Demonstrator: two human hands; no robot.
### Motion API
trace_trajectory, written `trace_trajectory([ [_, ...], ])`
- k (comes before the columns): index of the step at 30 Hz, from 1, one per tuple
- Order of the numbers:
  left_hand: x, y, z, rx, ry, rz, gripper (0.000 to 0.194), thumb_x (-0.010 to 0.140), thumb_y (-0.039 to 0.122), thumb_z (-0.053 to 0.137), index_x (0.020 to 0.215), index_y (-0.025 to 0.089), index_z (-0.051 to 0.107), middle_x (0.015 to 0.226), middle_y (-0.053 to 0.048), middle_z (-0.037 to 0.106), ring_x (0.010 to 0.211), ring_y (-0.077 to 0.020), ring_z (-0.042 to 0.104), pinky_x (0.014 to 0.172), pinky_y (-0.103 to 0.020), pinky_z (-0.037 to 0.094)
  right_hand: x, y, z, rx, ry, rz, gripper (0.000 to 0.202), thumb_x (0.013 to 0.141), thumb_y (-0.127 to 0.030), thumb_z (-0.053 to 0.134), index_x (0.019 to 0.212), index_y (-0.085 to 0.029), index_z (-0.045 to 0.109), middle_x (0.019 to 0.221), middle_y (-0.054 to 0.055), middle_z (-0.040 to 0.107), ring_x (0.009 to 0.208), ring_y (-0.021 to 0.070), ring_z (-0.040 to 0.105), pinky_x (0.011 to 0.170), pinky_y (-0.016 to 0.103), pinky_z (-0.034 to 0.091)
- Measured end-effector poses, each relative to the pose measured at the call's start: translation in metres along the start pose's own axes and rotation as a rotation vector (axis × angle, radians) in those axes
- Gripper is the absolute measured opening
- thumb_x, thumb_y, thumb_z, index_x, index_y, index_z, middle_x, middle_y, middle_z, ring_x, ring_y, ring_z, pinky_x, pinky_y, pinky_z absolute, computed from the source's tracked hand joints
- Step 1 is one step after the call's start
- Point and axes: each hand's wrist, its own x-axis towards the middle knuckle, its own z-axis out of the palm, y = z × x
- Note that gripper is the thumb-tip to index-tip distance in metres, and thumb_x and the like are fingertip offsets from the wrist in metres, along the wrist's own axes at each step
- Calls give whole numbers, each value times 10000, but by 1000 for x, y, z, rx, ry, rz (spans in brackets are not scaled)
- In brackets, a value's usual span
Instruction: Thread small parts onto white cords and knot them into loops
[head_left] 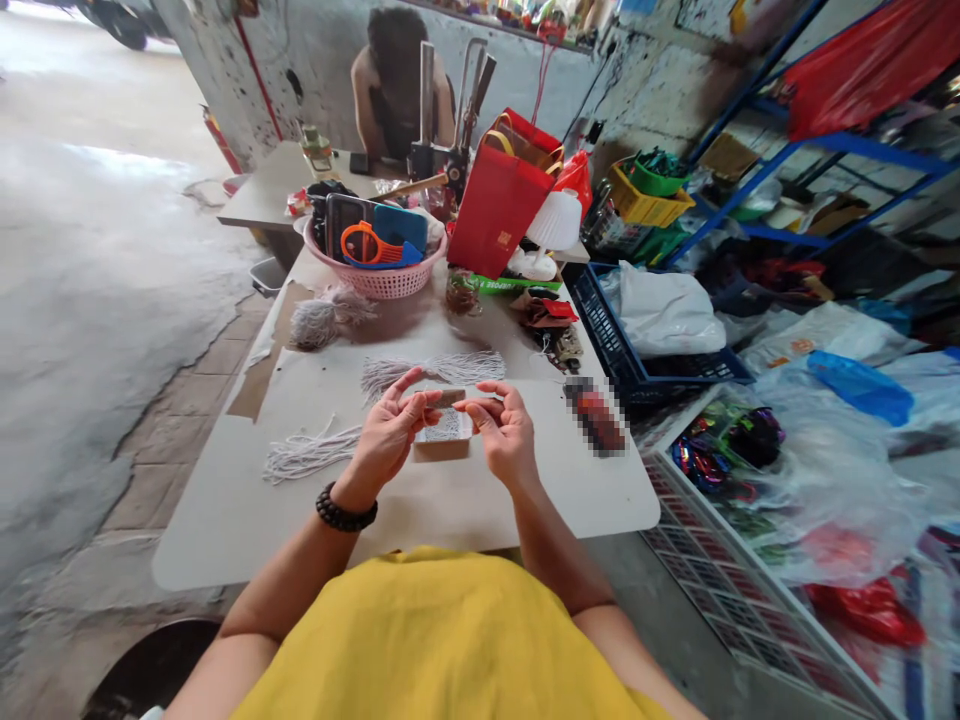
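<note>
Both my hands meet over a small cardboard box (442, 450) of tiny pale pieces, near the table's middle. My left hand (394, 430) is closed in a pinch, thumb against fingertip. My right hand (504, 430) pinches too, its fingertips close to the left ones. Whatever lies between the fingers is too small to make out. Just behind the hands, a bundle of whitish cords (472, 366) stretches across the table. Another bunch of white cords (307, 456) lies left of my left hand. Farther back at the left rests a thicker cord bundle (319, 322).
The white table (247, 520) holds a pink basket (390, 282) of assorted items, a red paper bag (502, 200) and a white lamp (556, 222). A blurred-out reddish item (596, 415) lies at right. Crates (600, 330) and plastic bags stand beyond the right edge. A person (401, 80) sits behind.
</note>
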Motion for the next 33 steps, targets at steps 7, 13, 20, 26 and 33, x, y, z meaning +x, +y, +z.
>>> trace_trajectory([
  [7, 0, -4, 8, 3, 45, 51, 447, 582, 444, 879, 825, 145, 651, 738, -28, 748, 706, -150, 709, 771, -305, 555, 6, 0, 15, -122, 1, -12, 225, 810, -405, 654, 881, -199, 710, 736, 24, 709, 614, 144, 611, 582, 258, 484],
  [13, -7, -4, 14, 55, 5, 77, 390, 616, 446, 857, 803, 133, 721, 815, -68, 763, 753, -159, 695, 793, -312, 546, 4, -3, 24, -179, 17, 12, 268, 798, -443, 646, 823, -186, 716, 717, 20, 702, 572, 121, 577, 551, 233, 482],
  [20, -9, -4, 18, 21, -4, 36, 360, 568, 416, 885, 764, 144, 756, 731, -37, 746, 695, -137, 672, 735, -275, 542, 4, -7, 24, -183, -5, 5, 245, 791, -413, 640, 820, -179, 704, 843, 55, 744, 621, 131, 623, 593, 243, 515],
  [26, -10, 0, 21, 55, -4, 34, 399, 533, 461, 887, 739, 146, 754, 679, -28, 723, 645, -133, 644, 680, -273, 542, 4, -14, 23, -273, -22, 12, 214, 775, -383, 620, 786, -178, 681, 689, 17, 684, 526, 100, 526, 511, 223, 447],
  [33, -7, -3, 17, 59, -10, 26, 371, 528, 443, 890, 707, 152, 744, 640, -17, 708, 601, -118, 619, 636, -256, 517, 5, -15, 20, -392, -89, -56, 156, 791, -322, 596, 797, -188, 676, 696, 12, 670, 581, 122, 567, 558, 238, 462],
])
